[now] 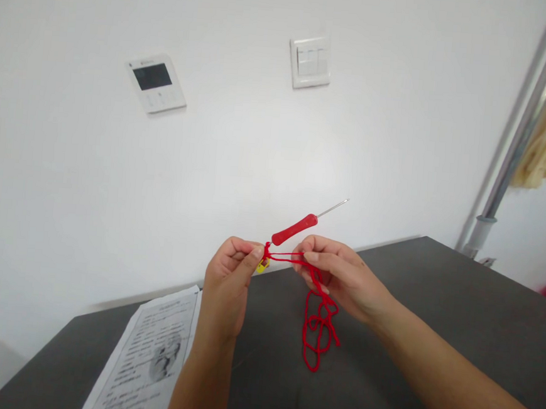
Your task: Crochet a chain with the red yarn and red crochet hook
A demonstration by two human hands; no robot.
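The red cord (320, 328) is pinched at its knotted end by the left hand (230, 270), a yellow clip (262, 266) hanging just below that grip, and is stretched taut, apparently to keep the loop open, to the right hand (343, 276), which is closed on the hook (294, 229), with the slack dangling beneath.

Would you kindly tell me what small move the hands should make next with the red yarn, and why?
Probably turn the crochet hook tip down to the red yarn: the left hand pinches it taut beside a yellow piece, while the right hand holds the hook pointing away.
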